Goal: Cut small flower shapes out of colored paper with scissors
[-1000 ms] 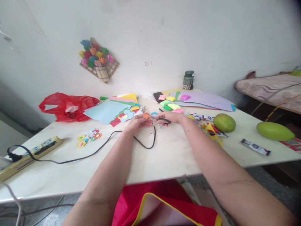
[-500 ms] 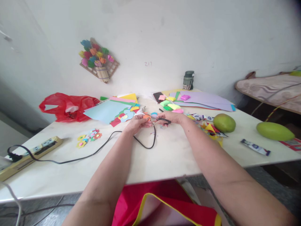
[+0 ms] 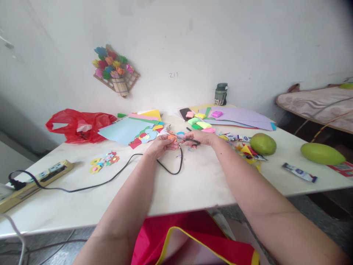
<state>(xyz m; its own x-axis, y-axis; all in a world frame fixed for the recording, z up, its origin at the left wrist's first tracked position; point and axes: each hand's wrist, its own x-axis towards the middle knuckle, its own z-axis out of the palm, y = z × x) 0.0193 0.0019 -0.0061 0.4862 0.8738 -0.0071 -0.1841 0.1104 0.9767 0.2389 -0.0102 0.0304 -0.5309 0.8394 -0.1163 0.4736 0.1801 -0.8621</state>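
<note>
My left hand (image 3: 163, 144) is closed on a small piece of orange paper (image 3: 172, 137) near the middle of the table. In my right hand (image 3: 200, 137) is a pair of scissors (image 3: 192, 140) with black handles, its blades pointing left at the orange paper. A black cable (image 3: 173, 173) loops on the table just below both hands. Just left of my left hand lie coloured paper cut-outs (image 3: 145, 136). Several small bright packets (image 3: 203, 125) are grouped beyond my right hand.
A power strip (image 3: 49, 175) and paper flowers (image 3: 103, 162) are on the left, with a red plastic bag (image 3: 79, 125) behind. Two green mangoes (image 3: 263, 144) and a tube (image 3: 299, 172) lie to the right. Paper sheets (image 3: 242, 116) and a bottle (image 3: 221, 94) stand at the back.
The scissors have shifted very slightly in my right hand, their handles looking closer together. Both hands and the paper stay in nearly the same place.
</note>
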